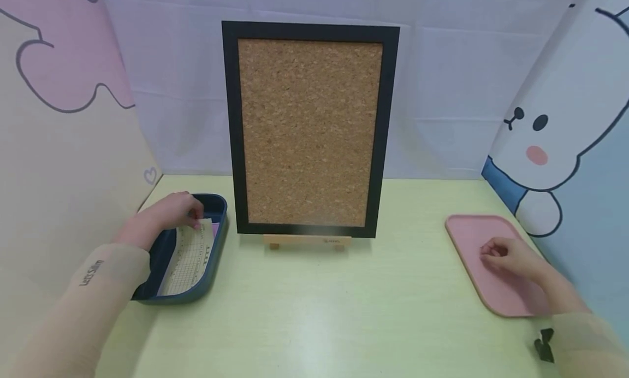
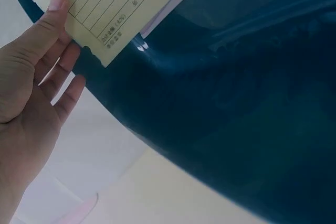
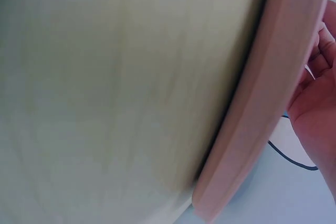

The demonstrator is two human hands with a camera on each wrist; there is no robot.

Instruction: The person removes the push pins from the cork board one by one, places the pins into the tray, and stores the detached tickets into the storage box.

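At the left, my left hand [image 1: 174,211] reaches into a dark blue tray [image 1: 203,282]. It pinches the far end of a cream printed form slip [image 1: 189,258]; in the left wrist view the thumb [image 2: 58,2] lies on the slip's face with fingers behind its edge. A lilac sheet [image 1: 215,229] shows underneath. Over the pink tray [image 1: 474,230] at the right, my right hand [image 1: 513,256] has its fingers curled and fingertips close together. Whether something small is between them is hidden. In the right wrist view the tray's edge [image 3: 257,103] covers some fingertips.
A black-framed cork board [image 1: 307,132] stands upright on a small wooden easel [image 1: 307,240] at the back middle. The pale yellow table [image 1: 319,301] spreads between the trays. Cloth walls with cartoon drawings enclose the back and sides.
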